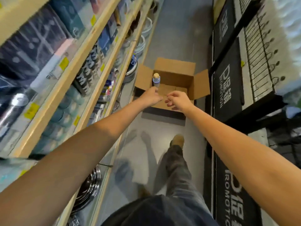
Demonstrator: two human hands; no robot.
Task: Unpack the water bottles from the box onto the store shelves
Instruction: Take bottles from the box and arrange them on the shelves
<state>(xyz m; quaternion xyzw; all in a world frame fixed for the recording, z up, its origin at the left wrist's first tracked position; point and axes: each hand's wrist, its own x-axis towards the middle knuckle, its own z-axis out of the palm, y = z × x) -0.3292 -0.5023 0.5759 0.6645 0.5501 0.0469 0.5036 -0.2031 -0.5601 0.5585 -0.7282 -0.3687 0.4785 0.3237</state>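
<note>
Narrow store aisle with grey floor (177, 30). Along the left, tall wooden shelves (84, 51) crowded with stock; on the right, black promotion boards (226, 88). Ahead on the floor, an open cardboard box (175, 75), flaps splayed, what look like brown inner cartons low inside. Left hand (152, 97) wrapped round the lower end of a water bottle (156, 79), upright at the box's left side, pale cork-coloured lid on top; whether fully clear of the box, hard to tell. Right hand (177, 99) just beside, fingers loosely curled, holding nothing. Probably rigid and smooth-walled, perhaps slippery, light if empty; better gripped round the mid-body than by the lid.
</note>
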